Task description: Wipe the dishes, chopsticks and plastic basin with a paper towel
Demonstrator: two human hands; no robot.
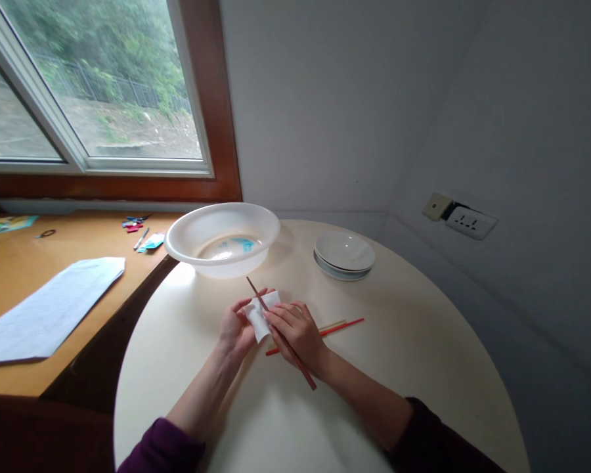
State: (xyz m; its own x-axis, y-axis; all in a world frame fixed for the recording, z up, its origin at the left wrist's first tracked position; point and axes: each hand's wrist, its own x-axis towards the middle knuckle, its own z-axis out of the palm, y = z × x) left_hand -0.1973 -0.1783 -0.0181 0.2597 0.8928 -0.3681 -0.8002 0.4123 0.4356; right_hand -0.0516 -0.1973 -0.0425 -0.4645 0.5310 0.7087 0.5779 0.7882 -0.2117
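My left hand [236,328] is closed around a folded white tissue [259,316] that wraps a dark brown chopstick [303,369]. My right hand [295,332] pinches the same chopstick just behind the tissue; its tip sticks out toward the basin and its back end runs past my wrist. More chopsticks [342,325], one red and one pale, lie flat on the round cream table [423,355] under and to the right of my right hand.
A white plastic basin [222,238] with a little water stands beyond my hands. A stack of white plates [345,255] sits to its right. A wooden desk [10,282] at left holds white paper [49,305] and small items. A wall socket [470,221] is at right.
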